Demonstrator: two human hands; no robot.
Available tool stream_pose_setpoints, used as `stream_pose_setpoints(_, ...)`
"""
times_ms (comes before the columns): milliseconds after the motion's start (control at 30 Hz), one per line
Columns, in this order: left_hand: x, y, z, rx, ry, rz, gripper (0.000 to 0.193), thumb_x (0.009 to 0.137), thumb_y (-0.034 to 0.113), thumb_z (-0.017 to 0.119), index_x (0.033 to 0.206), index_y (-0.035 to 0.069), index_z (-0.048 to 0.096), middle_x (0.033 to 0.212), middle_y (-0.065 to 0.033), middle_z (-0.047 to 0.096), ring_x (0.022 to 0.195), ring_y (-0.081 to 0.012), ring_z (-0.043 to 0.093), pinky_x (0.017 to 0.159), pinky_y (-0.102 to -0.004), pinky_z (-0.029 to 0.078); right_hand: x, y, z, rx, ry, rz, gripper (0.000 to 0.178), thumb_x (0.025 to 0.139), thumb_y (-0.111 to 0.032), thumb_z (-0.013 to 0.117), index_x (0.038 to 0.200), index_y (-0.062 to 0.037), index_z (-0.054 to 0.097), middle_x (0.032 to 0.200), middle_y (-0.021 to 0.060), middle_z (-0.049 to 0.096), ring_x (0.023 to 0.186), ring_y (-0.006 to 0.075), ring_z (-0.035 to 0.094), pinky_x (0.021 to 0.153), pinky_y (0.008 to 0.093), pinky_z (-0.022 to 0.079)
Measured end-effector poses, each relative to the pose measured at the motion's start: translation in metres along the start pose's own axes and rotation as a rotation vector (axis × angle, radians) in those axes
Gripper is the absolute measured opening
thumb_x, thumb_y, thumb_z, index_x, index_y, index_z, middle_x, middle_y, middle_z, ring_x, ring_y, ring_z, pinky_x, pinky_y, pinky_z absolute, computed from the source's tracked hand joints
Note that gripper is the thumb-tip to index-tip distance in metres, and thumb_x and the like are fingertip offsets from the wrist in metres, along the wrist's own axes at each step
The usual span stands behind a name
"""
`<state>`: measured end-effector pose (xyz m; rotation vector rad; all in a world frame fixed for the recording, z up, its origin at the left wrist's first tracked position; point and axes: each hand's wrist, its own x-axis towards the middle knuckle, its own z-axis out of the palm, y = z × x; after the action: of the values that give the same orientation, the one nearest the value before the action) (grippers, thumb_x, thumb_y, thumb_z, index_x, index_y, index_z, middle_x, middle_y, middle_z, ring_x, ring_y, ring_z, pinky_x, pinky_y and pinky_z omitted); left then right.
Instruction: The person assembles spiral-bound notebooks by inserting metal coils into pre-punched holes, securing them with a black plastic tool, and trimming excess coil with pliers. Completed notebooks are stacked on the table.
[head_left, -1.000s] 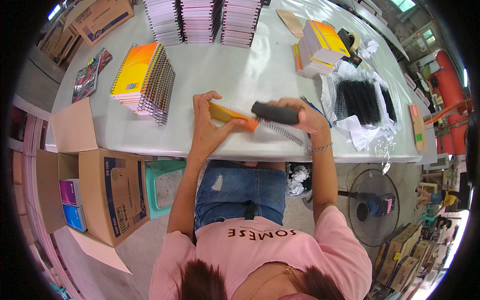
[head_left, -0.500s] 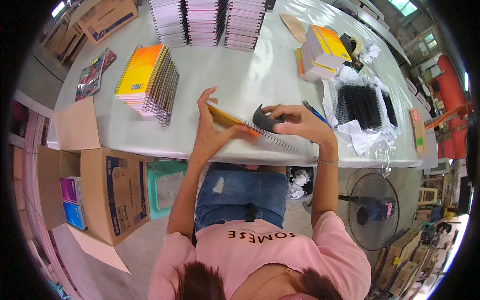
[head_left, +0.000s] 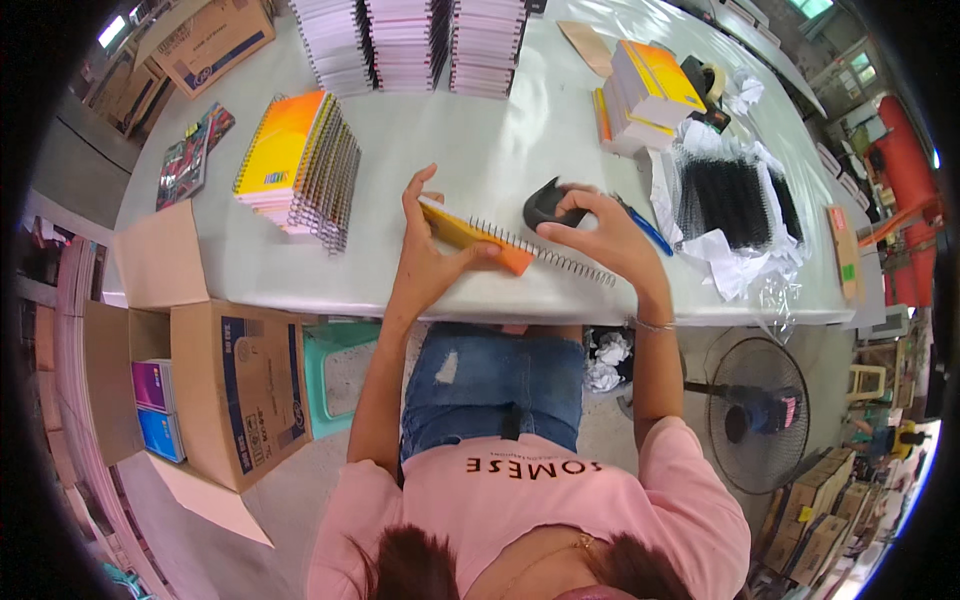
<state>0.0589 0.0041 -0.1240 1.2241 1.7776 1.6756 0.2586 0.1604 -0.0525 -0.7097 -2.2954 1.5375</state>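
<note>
Between the thumb and fingers of my left hand (head_left: pixel 426 262), a small yellow-and-orange notebook (head_left: pixel 462 233) is gripped, tilted with one edge toward the right. A spiral wire coil (head_left: pixel 575 264) runs along that edge and sticks out past it to the lower right. My right hand (head_left: pixel 606 228) is closed on a curved black piece (head_left: pixel 545 204), whose exact kind I cannot make out. It is held just above the coil, apart from it. Blue-handled pliers (head_left: pixel 648 228) lie on the table beside my right hand.
Spiral-bound yellow notebooks (head_left: pixel 285 150) are stacked at left, near dark printed covers (head_left: pixel 185 168). Taller notebook stacks (head_left: pixel 408 50) stand at the back. Unbound yellow books (head_left: pixel 650 90) and black coils on white paper (head_left: pixel 730 205) lie at right. An open carton (head_left: pixel 265 390) and a fan (head_left: pixel 757 410) flank me.
The black piece has lifted off the coil and shifted slightly right with my right hand. The coil, blurred before, now looks still. My left hand keeps its hold on the notebook.
</note>
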Motion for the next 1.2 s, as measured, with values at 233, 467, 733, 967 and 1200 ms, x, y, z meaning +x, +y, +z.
stream_pose_setpoints(233,0.003,0.005,0.001,-0.018,-0.028,-0.006,0.118,0.059,0.027,0.097,0.151,0.014,0.025,0.120,-0.0161,0.045,0.114,-0.0296,0.050,0.103,-0.0402,0.040,0.005,-0.007,0.000,-0.094,-0.006,-0.024,0.038,0.080,-0.033,0.083,0.090,-0.0006,0.064,0.117,0.0184,0.065,0.111,0.0207,0.058,0.096,0.0314,0.044)
stream_pose_setpoints(467,0.004,-0.004,-0.002,0.011,-0.038,0.004,0.116,0.059,0.028,0.097,0.151,0.014,0.027,0.123,-0.0177,0.047,0.119,-0.0323,0.049,0.105,-0.0412,0.040,-0.007,-0.024,-0.005,0.321,-0.362,-0.178,0.029,0.084,-0.025,0.081,0.088,-0.0035,0.062,0.136,0.0164,0.060,0.119,0.0200,0.055,0.104,0.0340,0.041)
stream_pose_setpoints(733,0.005,-0.002,-0.002,-0.050,-0.086,-0.026,0.115,0.057,0.031,0.097,0.149,0.017,0.028,0.124,-0.0197,0.047,0.123,-0.0338,0.048,0.106,-0.0436,0.040,-0.003,-0.031,0.002,0.323,-0.414,-0.204,0.033,0.082,-0.029,0.082,0.088,-0.0040,0.061,0.140,0.0182,0.057,0.127,0.0237,0.054,0.104,0.0345,0.040)
stream_pose_setpoints(967,0.004,0.004,0.000,-0.028,-0.102,-0.037,0.116,0.056,0.032,0.098,0.149,0.017,0.029,0.122,-0.0193,0.047,0.120,-0.0324,0.050,0.104,-0.0418,0.042,0.024,0.016,0.003,0.405,-0.128,0.033,0.032,0.086,-0.032,0.079,0.088,-0.0028,0.065,0.123,0.0114,0.068,0.104,0.0152,0.058,0.093,0.0328,0.046)
stream_pose_setpoints(1200,0.003,0.004,-0.003,-0.015,-0.097,-0.043,0.114,0.057,0.029,0.097,0.148,0.017,0.030,0.121,-0.0183,0.047,0.116,-0.0307,0.051,0.102,-0.0399,0.042,0.009,-0.020,0.010,0.350,-0.234,-0.020,0.026,0.086,-0.024,0.079,0.088,-0.0030,0.063,0.135,0.0159,0.059,0.113,0.0150,0.055,0.102,0.0309,0.042)
